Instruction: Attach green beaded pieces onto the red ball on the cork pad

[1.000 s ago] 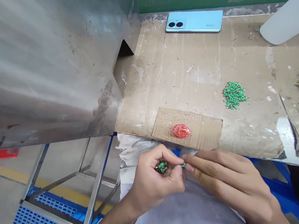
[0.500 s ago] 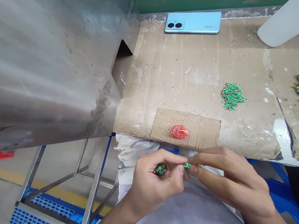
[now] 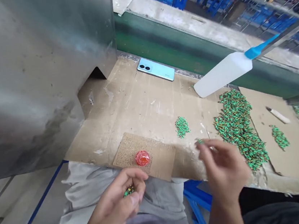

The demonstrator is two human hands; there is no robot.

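Note:
My left hand (image 3: 119, 203) is curled in front of my lap around several small green-and-gold pieces (image 3: 128, 191), too small to name. Out over the front edge of the table, my right hand (image 3: 224, 168) pinches one small green piece (image 3: 200, 141) between thumb and fingertips; motion smears it a little. Just beyond my left hand, a small red dish (image 3: 142, 158) stands on a speckled cardboard piece (image 3: 161, 163). Past my right hand lies a small pile of green pieces (image 3: 182, 127), and to its right spreads a large heap of green-and-gold pieces (image 3: 238, 126).
A metal panel (image 3: 31, 79) walls off the left side. At the back lie a light-blue phone (image 3: 157, 70) and a tilted white bottle (image 3: 222, 74) with a blue nozzle. On the right are a white-handled knife (image 3: 279, 115) and another small green pile (image 3: 280, 137).
My hands have come apart: the right has moved away to the right with a green piece, while the left keeps its handful. The view has swung right, showing the large heap and the bottle.

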